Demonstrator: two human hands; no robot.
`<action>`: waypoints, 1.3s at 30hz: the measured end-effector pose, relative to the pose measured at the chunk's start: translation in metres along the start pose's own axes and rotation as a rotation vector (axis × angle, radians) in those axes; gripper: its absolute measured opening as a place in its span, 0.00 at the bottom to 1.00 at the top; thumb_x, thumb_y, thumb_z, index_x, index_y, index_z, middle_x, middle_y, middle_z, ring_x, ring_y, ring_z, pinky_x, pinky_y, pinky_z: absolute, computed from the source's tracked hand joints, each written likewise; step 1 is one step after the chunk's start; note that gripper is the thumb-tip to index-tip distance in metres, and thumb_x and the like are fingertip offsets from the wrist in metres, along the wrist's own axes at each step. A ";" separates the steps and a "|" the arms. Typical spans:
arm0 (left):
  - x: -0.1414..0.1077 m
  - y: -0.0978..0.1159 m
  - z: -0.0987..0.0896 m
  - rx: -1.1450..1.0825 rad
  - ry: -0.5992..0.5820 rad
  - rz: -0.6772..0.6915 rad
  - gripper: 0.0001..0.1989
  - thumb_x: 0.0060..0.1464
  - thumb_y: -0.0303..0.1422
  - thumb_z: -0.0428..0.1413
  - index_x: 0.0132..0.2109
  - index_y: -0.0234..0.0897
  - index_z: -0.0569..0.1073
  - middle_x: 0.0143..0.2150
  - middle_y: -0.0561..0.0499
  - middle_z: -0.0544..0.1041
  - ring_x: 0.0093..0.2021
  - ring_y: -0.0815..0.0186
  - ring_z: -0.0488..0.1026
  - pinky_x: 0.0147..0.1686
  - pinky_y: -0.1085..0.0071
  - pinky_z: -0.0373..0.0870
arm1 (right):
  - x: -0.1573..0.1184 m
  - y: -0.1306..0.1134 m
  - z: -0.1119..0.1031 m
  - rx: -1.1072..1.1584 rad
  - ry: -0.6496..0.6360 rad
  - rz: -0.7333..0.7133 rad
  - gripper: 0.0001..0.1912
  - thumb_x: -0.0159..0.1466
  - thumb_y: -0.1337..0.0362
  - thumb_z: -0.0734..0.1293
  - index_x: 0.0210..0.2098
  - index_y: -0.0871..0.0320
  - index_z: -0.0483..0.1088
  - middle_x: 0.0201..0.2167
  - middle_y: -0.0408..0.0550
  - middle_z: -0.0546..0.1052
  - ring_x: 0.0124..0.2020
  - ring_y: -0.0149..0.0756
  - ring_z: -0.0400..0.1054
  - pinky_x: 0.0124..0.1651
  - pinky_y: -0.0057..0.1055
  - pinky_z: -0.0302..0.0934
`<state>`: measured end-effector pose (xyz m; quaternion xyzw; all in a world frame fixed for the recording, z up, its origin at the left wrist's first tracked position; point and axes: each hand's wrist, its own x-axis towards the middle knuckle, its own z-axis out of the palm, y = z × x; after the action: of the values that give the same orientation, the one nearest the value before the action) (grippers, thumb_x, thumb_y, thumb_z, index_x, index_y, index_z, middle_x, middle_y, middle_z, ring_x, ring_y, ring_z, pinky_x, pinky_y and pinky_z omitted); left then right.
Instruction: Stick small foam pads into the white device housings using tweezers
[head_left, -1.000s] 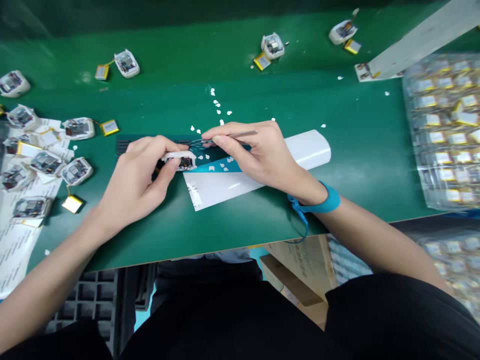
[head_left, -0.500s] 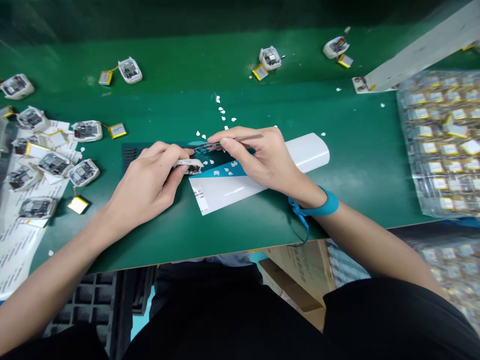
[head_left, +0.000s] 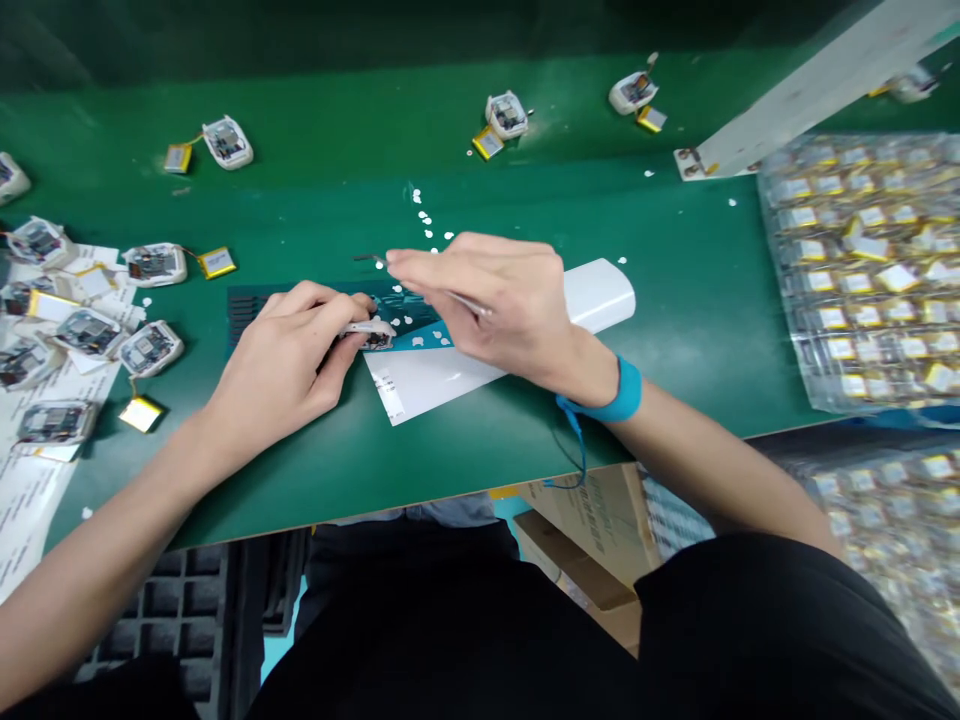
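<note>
My left hand (head_left: 289, 345) is closed on a small white watch case (head_left: 377, 332) with electronics inside, holding it low over the bench by its edge. In my right hand (head_left: 510, 300) is a pair of dark, slim tweezers (head_left: 367, 258), whose tips point left above and behind the case, apart from it. Whether the tips hold anything is too small to tell. Beneath the right hand lies a curled sheet (head_left: 442, 383), white on one side and blue on the other. Small white round tabbed stickers (head_left: 427, 221) lie scattered behind the hands.
Open watch cases with yellow-edged batteries (head_left: 217, 262) crowd the left, several over a printed paper (head_left: 82, 470). More cases (head_left: 507, 115) stand along the back. On the right are a metal post (head_left: 780, 100) and a clear tray (head_left: 787, 300) of batteries. A blue wrist strap (head_left: 621, 390) trails a cord.
My right hand has turned and lifted, bringing the tweezer tips up and away from the watch case. My left hand keeps its hold on the case. The whole view has shifted slightly.
</note>
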<state>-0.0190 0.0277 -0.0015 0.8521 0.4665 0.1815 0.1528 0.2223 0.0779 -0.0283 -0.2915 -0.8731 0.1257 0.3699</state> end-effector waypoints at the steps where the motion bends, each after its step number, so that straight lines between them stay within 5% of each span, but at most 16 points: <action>1: -0.001 0.002 -0.003 -0.006 0.006 0.051 0.11 0.72 0.33 0.50 0.49 0.43 0.77 0.52 0.45 0.84 0.57 0.49 0.78 0.57 0.47 0.74 | 0.000 -0.003 -0.003 0.016 0.028 -0.013 0.16 0.77 0.63 0.60 0.52 0.49 0.80 0.51 0.43 0.86 0.40 0.34 0.79 0.46 0.35 0.75; 5: -0.004 0.013 -0.019 -0.220 0.223 0.168 0.10 0.73 0.30 0.51 0.45 0.44 0.77 0.47 0.55 0.85 0.50 0.62 0.80 0.57 0.54 0.78 | -0.001 -0.019 -0.019 -0.033 0.185 -0.044 0.13 0.76 0.63 0.63 0.51 0.49 0.80 0.52 0.43 0.85 0.35 0.34 0.80 0.41 0.36 0.77; 9: 0.008 0.009 -0.023 -0.882 0.590 -0.253 0.07 0.66 0.35 0.63 0.40 0.39 0.73 0.35 0.61 0.77 0.35 0.75 0.76 0.39 0.73 0.78 | -0.001 -0.029 -0.033 -0.142 0.306 -0.122 0.13 0.73 0.70 0.68 0.53 0.49 0.78 0.51 0.44 0.86 0.35 0.32 0.81 0.40 0.30 0.76; 13: 0.019 -0.005 -0.013 -1.323 0.541 -0.558 0.06 0.56 0.26 0.62 0.30 0.35 0.76 0.29 0.47 0.79 0.32 0.66 0.76 0.28 0.72 0.74 | -0.004 -0.036 -0.043 -0.223 0.216 -0.283 0.17 0.71 0.76 0.69 0.56 0.55 0.76 0.53 0.49 0.84 0.41 0.32 0.81 0.44 0.28 0.78; 17: 0.016 -0.002 -0.004 -1.269 0.503 -0.647 0.08 0.58 0.26 0.64 0.29 0.33 0.80 0.31 0.45 0.80 0.30 0.67 0.75 0.28 0.74 0.73 | -0.008 -0.044 -0.046 -0.271 0.008 -0.378 0.14 0.74 0.71 0.65 0.58 0.61 0.76 0.58 0.50 0.82 0.45 0.37 0.80 0.46 0.34 0.80; 24: 0.013 0.011 -0.001 -1.299 0.622 -0.733 0.07 0.45 0.22 0.68 0.31 0.37 0.80 0.29 0.55 0.80 0.24 0.74 0.74 0.24 0.77 0.75 | -0.005 -0.043 -0.036 -0.364 0.043 -0.477 0.11 0.72 0.71 0.71 0.53 0.59 0.80 0.55 0.42 0.83 0.40 0.31 0.79 0.43 0.28 0.78; 29: 0.012 0.015 -0.006 -1.293 0.569 -0.715 0.11 0.42 0.23 0.65 0.24 0.38 0.69 0.25 0.53 0.81 0.21 0.67 0.79 0.22 0.74 0.78 | -0.007 -0.042 -0.034 -0.339 0.015 -0.467 0.12 0.72 0.71 0.71 0.54 0.60 0.79 0.55 0.43 0.83 0.40 0.33 0.79 0.43 0.30 0.79; 39: 0.009 0.024 -0.006 -1.239 0.531 -0.652 0.11 0.41 0.23 0.64 0.21 0.37 0.69 0.19 0.56 0.75 0.15 0.68 0.74 0.15 0.76 0.73 | -0.010 -0.041 -0.027 -0.296 -0.021 -0.465 0.11 0.74 0.69 0.68 0.54 0.59 0.79 0.54 0.44 0.84 0.38 0.32 0.76 0.36 0.29 0.75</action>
<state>0.0006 0.0234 0.0158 0.3561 0.5288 0.5561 0.5332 0.2303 0.0395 0.0030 -0.1330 -0.9293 -0.0885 0.3329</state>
